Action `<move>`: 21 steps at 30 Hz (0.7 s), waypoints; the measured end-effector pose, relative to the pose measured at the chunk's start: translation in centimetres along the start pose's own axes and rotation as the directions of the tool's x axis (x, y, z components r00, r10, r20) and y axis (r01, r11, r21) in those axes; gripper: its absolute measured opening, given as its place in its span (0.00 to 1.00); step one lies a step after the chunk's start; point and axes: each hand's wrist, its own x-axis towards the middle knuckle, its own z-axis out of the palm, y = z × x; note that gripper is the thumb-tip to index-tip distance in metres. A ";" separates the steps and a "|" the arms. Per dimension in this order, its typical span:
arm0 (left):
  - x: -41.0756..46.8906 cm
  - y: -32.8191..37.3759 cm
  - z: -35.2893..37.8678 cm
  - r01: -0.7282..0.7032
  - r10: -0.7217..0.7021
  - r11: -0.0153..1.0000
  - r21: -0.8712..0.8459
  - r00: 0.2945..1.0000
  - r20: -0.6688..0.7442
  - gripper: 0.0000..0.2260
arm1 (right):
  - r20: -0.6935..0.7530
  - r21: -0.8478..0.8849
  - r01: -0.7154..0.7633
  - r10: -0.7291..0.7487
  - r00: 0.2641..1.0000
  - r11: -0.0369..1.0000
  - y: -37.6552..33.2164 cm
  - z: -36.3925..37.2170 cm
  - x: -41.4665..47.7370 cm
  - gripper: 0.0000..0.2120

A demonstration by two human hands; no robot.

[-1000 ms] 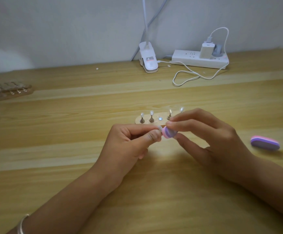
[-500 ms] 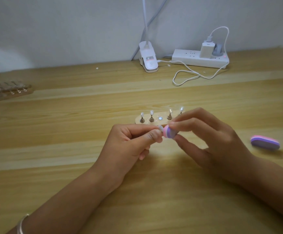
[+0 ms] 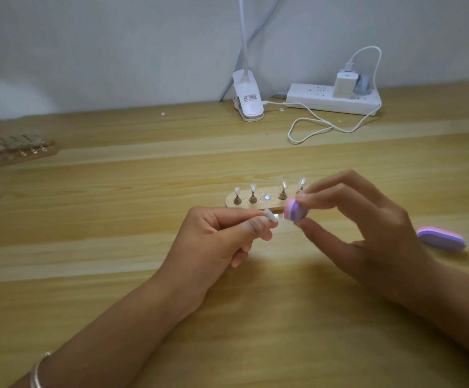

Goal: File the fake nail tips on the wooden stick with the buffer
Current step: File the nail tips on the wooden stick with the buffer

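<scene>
The left hand (image 3: 219, 239) pinches one loose nail tip (image 3: 271, 215) between thumb and forefinger, just in front of the wooden stick (image 3: 258, 205), where we count four tips standing and the middle seat vacant. The right hand (image 3: 367, 225) grips the small buffer (image 3: 295, 210) just beside the tip, with a narrow gap between them. We judge two risks: a firm stroke could flick the tip from its pinch, and the right fingers, close to the stick, could knock a standing tip.

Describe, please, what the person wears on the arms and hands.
No sleeves are in view. A thin silver bangle circles the left wrist. Neither the left hand nor the right hand shows gloves or rings.
</scene>
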 end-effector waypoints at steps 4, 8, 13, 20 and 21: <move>0.0 0.0 0.2 0.010 -0.010 1.000 0.010 1.000 0.008 0.10 | 0.068 -0.036 0.055 -0.052 0.996 0.998 -0.3 0.3 -0.2 0.04; 0.0 0.0 0.1 0.022 -0.022 1.000 0.021 1.000 0.011 0.07 | 0.063 -0.035 0.043 -0.040 0.997 0.998 -0.2 0.3 -0.1 0.05; -0.1 0.1 0.0 0.015 -0.016 1.000 0.024 0.999 0.049 0.06 | 0.071 -0.024 0.059 -0.057 0.996 0.998 -0.4 0.4 -0.2 0.04; -0.2 0.1 0.0 0.004 -0.007 0.999 0.034 0.997 0.082 0.06 | 0.074 0.004 0.068 -0.068 0.995 0.998 -0.7 0.6 -0.3 0.05; -0.2 0.1 0.0 0.006 -0.009 0.999 0.039 0.997 0.080 0.05 | 0.076 -0.008 0.062 -0.061 0.995 0.998 -0.6 0.5 -0.3 0.05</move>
